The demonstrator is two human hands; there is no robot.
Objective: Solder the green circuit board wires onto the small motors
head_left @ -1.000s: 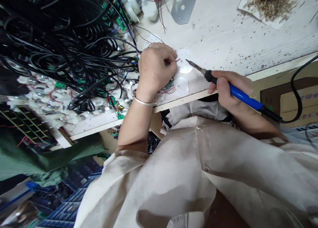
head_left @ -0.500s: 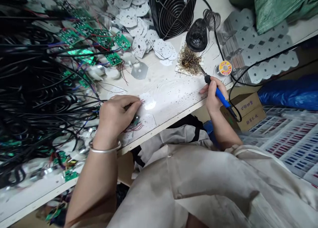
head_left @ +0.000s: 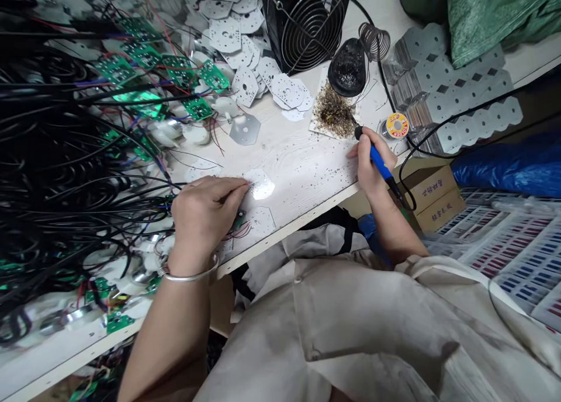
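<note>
My right hand (head_left: 373,159) grips a blue-handled soldering iron (head_left: 380,161). Its tip points into dark brown and golden crumbs (head_left: 335,111) heaped on a pale square pad. On the bench, my left hand (head_left: 208,206) pinches what looks like a thin wire, mostly hidden by thumb and forefinger. Those fingertips meet the edge of a shiny white hexagonal board (head_left: 262,184) lying flat. Below them sits another white board (head_left: 261,221), with thin red wires (head_left: 240,232) and part of a green circuit board beside it. A solder spool (head_left: 397,125) stands right of the pad.
Black cables (head_left: 65,156) and wired green circuit boards (head_left: 182,69) crowd the left. White boards (head_left: 245,83) pile up near a black fan (head_left: 312,31). An iron holder (head_left: 348,68) stands behind the pad. Stacked metal plates (head_left: 464,92) and a green sack (head_left: 495,22) occupy the right.
The soldering iron and my right hand have shifted slightly left, the tip still at the crumbs. My left hand keeps its pinch beside the white board. The view has tilted a little.
</note>
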